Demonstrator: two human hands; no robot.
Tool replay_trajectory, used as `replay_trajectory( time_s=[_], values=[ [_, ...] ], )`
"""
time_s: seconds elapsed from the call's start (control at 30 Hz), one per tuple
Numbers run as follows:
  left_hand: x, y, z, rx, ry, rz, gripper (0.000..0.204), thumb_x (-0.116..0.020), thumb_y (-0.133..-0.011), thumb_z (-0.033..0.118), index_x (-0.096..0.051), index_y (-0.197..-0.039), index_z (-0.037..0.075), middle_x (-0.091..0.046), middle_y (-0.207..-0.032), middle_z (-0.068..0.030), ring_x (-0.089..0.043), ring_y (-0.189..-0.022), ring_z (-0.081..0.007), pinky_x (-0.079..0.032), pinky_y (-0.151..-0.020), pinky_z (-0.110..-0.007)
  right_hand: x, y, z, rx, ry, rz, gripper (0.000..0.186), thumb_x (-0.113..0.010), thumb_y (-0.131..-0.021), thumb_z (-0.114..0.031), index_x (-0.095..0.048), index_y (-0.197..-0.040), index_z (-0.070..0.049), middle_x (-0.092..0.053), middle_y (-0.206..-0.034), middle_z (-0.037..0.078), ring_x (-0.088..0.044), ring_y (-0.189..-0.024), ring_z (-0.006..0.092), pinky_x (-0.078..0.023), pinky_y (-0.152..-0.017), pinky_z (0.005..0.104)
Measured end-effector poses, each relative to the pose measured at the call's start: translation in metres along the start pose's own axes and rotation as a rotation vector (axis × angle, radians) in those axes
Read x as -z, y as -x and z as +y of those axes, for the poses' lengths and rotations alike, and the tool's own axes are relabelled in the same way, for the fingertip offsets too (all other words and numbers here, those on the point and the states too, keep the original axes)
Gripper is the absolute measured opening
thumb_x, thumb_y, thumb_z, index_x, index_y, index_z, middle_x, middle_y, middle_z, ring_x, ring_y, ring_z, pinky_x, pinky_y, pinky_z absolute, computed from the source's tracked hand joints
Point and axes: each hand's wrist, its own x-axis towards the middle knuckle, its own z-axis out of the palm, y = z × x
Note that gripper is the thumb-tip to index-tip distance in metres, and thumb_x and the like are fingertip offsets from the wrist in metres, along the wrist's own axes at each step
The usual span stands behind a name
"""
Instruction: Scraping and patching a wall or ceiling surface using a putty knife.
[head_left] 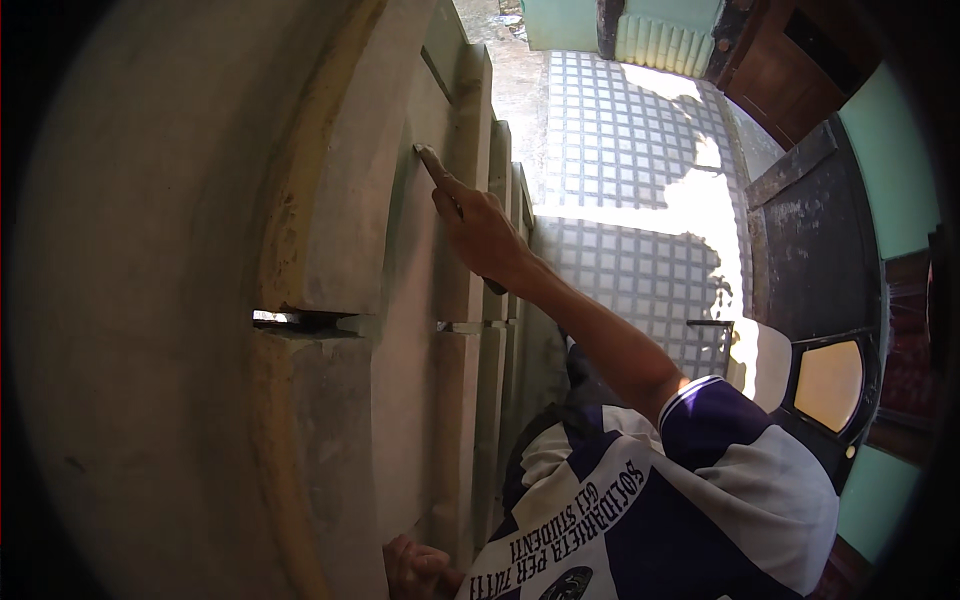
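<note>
My right hand (482, 228) reaches out to a grey, plastered surface with stepped ledges (460, 400). Its index finger is stretched along the recessed face between two ledges, with a pale fingertip close to the plaster. The other fingers curl around a slim tool, whose dark handle end (494, 287) shows below the palm. The tool's working end cannot be made out. At the lower edge, my left hand (420, 568) rests near the foot of the same ledges, fingers curled in. Whatever it holds, if anything, is hidden.
A narrow gap (310, 322) cuts across the ledges at left. To the right lies a chequered tile floor (630, 170) with bright sun patches. A dark chair-like frame with a pale yellow panel (831, 385) stands at right, near green walls (885, 165) and a brown wooden door (795, 75).
</note>
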Motion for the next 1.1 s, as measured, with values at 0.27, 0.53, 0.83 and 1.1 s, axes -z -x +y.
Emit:
replay_trajectory(
  time_s=[0.27, 0.53, 0.83, 1.1],
  values=[
    [-0.004, -0.035, 0.023, 0.312, -0.293, 0.02, 0.042, -0.05, -0.1, 0.02, -0.055, -0.062, 0.001, -0.059, -0.052, -0.0127, -0.061, -0.044, -0.0242, -0.051, -0.042, -0.034, -0.001, 0.017, -0.004, -0.074, -0.006, -0.109, 0.053, -0.04, -0.107, -0.021, -0.036, -0.159, -0.018, -0.06, -0.067, 0.023, -0.064, -0.059, 0.0298, -0.048, -0.068, 0.0496],
    [-0.034, -0.032, 0.07, 0.677, 0.403, 0.23, 0.038, -0.063, -0.097, 0.029, -0.053, -0.122, 0.003, -0.072, -0.091, -0.0175, -0.068, -0.064, -0.0269, -0.052, -0.051, -0.03, -0.029, 0.108, 0.004, 0.02, -0.077, -0.148, 0.053, -0.041, -0.109, -0.021, -0.032, -0.162, -0.023, -0.048, -0.057, 0.012, -0.046, -0.048, 0.0134, -0.046, -0.057, 0.0358],
    [-0.027, -0.044, 0.091, 0.969, 0.667, -0.235, 0.062, -0.071, -0.093, 0.026, -0.038, -0.142, 0.007, -0.065, -0.115, -0.0194, -0.068, -0.097, -0.0292, -0.052, -0.075, -0.037, -0.019, 0.103, -0.038, -0.118, -0.071, -0.201, 0.051, -0.04, -0.108, -0.02, -0.036, -0.159, -0.014, -0.057, -0.068, 0.024, -0.057, -0.055, 0.0292, -0.048, -0.065, 0.046],
    [-0.015, -0.086, 0.104, 0.997, 1.172, -0.819, 0.057, -0.076, -0.086, 0.016, -0.055, -0.138, 0.004, -0.06, -0.139, -0.0151, -0.056, -0.13, -0.03, -0.047, -0.103, -0.044, -0.023, 0.118, -0.039, -0.209, -0.142, -0.181, 0.052, -0.037, -0.108, -0.024, -0.034, -0.16, -0.022, -0.068, -0.079, 0.021, -0.063, -0.053, 0.0263, -0.056, -0.056, 0.0436]
  ],
)
